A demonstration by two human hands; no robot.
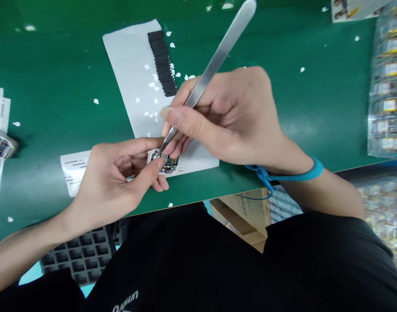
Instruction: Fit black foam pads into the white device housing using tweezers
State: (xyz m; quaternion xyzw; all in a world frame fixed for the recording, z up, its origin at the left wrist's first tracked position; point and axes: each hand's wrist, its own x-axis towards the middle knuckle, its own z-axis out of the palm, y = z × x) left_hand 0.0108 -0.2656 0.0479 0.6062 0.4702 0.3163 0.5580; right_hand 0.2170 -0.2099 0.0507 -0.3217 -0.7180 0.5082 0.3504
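My left hand [123,171] is closed on a small electronic module [170,165], a circuit board in a pale casing, pinched between thumb and fingers near the table's front edge. In my right hand [224,117] is a pair of metal tweezers [214,65], slanting down to the left. Their tip meets the module beside my left thumb; whether it grips a part there is too small to tell. Under both hands lies a white sheet [123,65], bearing a row of thin black strips [162,65] and several small white round stickers or scraps.
More modules [1,145] lie on printed sheets at the left edge. A clear tray [385,104] of parts stands at the right. Below the green table [315,99] are a black compartment tray [84,255] and a cardboard box [246,212]. A blue wrist strap [295,174] circles my right wrist.
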